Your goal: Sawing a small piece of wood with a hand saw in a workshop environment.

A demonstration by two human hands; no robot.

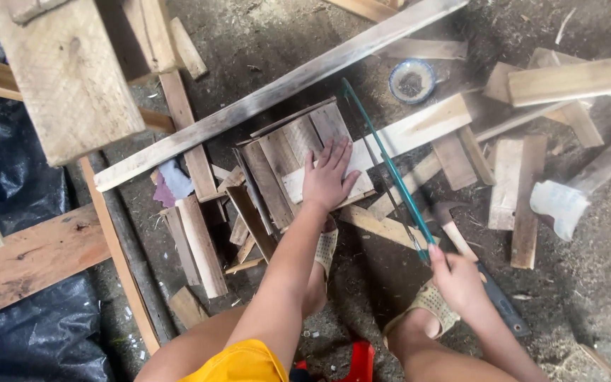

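My left hand lies flat, fingers apart, on a light wooden plank that rests across a small assembly of weathered boards on the ground. My right hand grips the handle end of a teal-framed hacksaw, whose frame runs up and left to the plank's far edge. A hammer with a wooden handle lies on the ground just beside my right hand. Both my feet in perforated sandals rest on the dirt below.
Scrap planks and offcuts lie all around, with a long grey board running diagonally behind the assembly. A small round bowl of nails sits at the back. A white crumpled bag lies right, black plastic sheeting left, a red object below.
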